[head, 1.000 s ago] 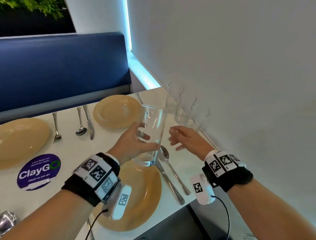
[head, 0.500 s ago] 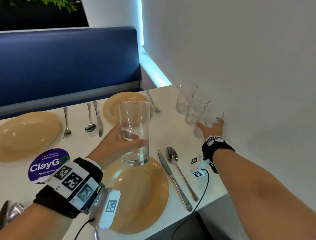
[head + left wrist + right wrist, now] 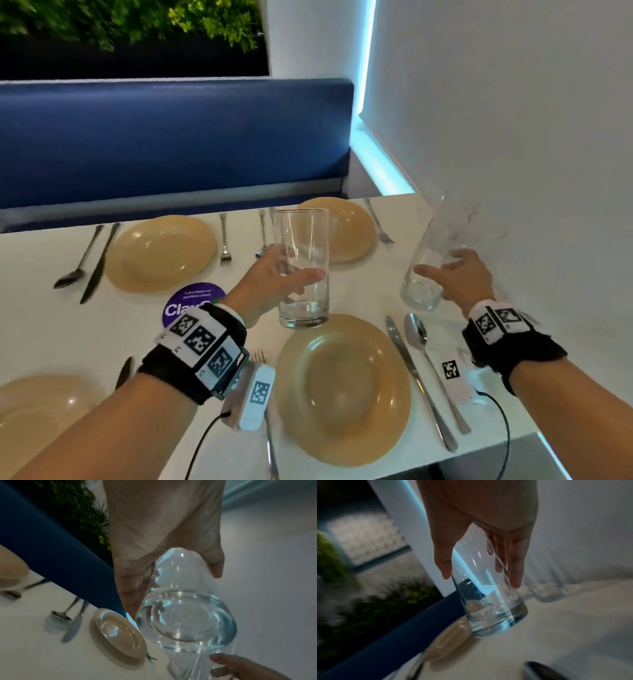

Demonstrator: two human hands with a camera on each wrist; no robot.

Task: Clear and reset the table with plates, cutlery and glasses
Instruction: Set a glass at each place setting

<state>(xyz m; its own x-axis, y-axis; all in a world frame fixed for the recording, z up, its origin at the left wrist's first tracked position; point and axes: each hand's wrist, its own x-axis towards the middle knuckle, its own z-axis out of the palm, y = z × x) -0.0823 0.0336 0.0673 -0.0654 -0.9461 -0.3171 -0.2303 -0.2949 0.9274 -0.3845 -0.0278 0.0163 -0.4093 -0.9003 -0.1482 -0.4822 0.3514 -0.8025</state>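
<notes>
My left hand (image 3: 294, 274) grips a tall clear glass (image 3: 303, 233) upright, its base just above the far rim of the near tan plate (image 3: 342, 390). The left wrist view shows the thick base of this glass (image 3: 185, 615) under my palm. My right hand (image 3: 436, 265) grips a second clear glass (image 3: 419, 294), tilted and lifted off the white table (image 3: 363, 281) close to the wall. In the right wrist view, thumb and fingers wrap this second glass (image 3: 488, 599). More glasses (image 3: 472, 219) stand blurred against the wall behind it.
A knife (image 3: 418, 380) and spoon (image 3: 431, 363) lie right of the near plate. Two more set plates (image 3: 161, 253) (image 3: 349, 229) with cutlery sit at the far side, another plate (image 3: 37, 411) at near left. A purple sticker (image 3: 191, 301) marks the middle. A blue bench (image 3: 171, 137) backs the table.
My right hand, which was reaching to the glasses by the wall, now holds one of them and has lifted it toward me. My left hand keeps its glass upright.
</notes>
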